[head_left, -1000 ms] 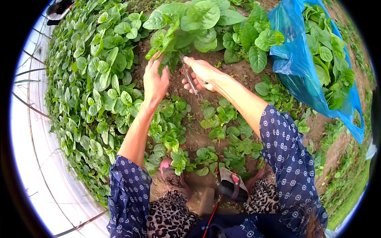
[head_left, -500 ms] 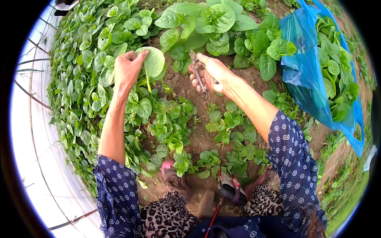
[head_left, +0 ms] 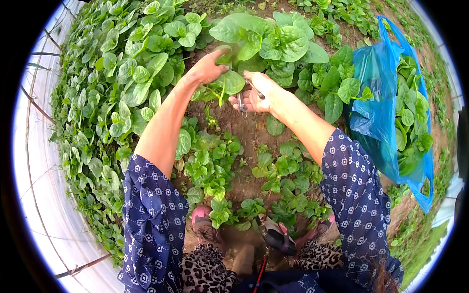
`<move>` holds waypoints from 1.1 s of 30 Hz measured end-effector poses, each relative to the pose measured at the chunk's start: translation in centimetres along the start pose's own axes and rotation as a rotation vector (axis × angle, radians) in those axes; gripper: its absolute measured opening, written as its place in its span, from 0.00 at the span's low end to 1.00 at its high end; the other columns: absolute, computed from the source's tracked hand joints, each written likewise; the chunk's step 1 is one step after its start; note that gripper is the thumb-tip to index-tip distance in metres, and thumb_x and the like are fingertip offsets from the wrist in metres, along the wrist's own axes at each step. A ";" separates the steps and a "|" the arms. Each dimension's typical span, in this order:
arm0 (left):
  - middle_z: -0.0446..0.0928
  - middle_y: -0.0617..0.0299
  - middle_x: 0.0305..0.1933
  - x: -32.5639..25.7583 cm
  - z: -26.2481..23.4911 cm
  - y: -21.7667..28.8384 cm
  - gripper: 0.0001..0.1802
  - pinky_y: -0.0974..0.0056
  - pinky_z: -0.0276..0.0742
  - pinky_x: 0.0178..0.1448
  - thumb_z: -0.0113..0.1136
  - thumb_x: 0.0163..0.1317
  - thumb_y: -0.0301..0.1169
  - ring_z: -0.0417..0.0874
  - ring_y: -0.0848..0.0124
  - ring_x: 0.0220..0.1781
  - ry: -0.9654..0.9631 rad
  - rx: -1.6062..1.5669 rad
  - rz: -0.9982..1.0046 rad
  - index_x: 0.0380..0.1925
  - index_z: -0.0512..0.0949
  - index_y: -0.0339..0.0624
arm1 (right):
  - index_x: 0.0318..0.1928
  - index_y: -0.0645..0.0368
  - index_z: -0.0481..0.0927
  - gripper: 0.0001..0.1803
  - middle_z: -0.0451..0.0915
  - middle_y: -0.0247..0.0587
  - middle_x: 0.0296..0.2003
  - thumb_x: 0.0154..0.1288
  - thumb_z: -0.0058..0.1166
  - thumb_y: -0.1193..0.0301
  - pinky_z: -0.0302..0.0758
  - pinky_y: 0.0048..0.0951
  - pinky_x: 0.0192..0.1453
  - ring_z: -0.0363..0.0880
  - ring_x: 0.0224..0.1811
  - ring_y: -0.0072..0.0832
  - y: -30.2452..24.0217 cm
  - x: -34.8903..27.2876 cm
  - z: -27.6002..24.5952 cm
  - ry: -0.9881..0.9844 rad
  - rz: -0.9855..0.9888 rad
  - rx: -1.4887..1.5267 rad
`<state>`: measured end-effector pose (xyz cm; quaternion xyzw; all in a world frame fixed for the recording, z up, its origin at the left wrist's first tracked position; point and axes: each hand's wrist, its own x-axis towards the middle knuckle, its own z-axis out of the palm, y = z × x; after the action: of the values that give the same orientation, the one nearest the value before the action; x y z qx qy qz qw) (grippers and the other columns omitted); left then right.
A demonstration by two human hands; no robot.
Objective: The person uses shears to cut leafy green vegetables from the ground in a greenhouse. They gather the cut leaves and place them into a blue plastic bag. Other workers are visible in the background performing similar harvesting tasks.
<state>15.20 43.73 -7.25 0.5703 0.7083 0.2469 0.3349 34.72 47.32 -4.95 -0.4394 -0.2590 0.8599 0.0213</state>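
My left hand is at the near left side of a big leafy green plant, its thumb and forefinger spread apart at the leaves. A picked green leaf with a pale stem hangs below that hand, seemingly held by the curled lower fingers, which are mostly hidden. My right hand holds small metal pruning shears, palm turned partly up, just right of the leaf. The shears' handles show across the fingers; their blades are hard to make out.
A blue plastic bag stuffed with picked greens stands at the right. Dense leafy plants fill the left, beside white plastic sheeting. Smaller plants grow before my feet, near a dark object with a red cord.
My left hand has moved right with the leaf, up to the big plant and close to my right hand. The right hand has turned its palm upward and still holds the shears.
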 end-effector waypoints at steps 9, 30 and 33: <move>0.78 0.46 0.52 -5.5 3.1 1.6 0.19 0.53 0.75 0.58 0.63 0.59 0.27 0.80 0.48 0.54 0.196 0.187 0.038 0.52 0.75 0.46 | 0.40 0.58 0.69 0.24 0.70 0.33 0.25 0.79 0.29 0.51 0.67 0.23 0.20 0.65 0.19 0.20 0.2 -0.5 -0.6 0.111 0.057 -0.091; 0.75 0.51 0.54 -10.3 8.9 29.7 0.21 0.66 0.83 0.51 0.63 0.59 0.22 0.79 0.67 0.55 0.523 -0.640 0.767 0.53 0.71 0.30 | 0.50 0.55 0.69 0.27 0.74 0.39 0.27 0.77 0.30 0.44 0.75 0.33 0.27 0.75 0.24 0.31 16.6 -26.5 -9.8 0.106 -0.009 0.046; 0.76 0.44 0.47 -6.8 13.3 38.6 0.21 0.56 0.75 0.54 0.63 0.58 0.28 0.79 0.58 0.49 0.518 -0.827 0.645 0.49 0.71 0.31 | 0.52 0.56 0.70 0.30 0.73 0.38 0.27 0.75 0.32 0.42 0.75 0.33 0.27 0.75 0.23 0.30 17.6 -28.2 -10.0 0.096 -0.047 0.049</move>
<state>50.92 45.44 13.57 0.5000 0.4024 0.7238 0.2535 63.01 28.92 3.12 -0.4732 -0.2466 0.8433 0.0645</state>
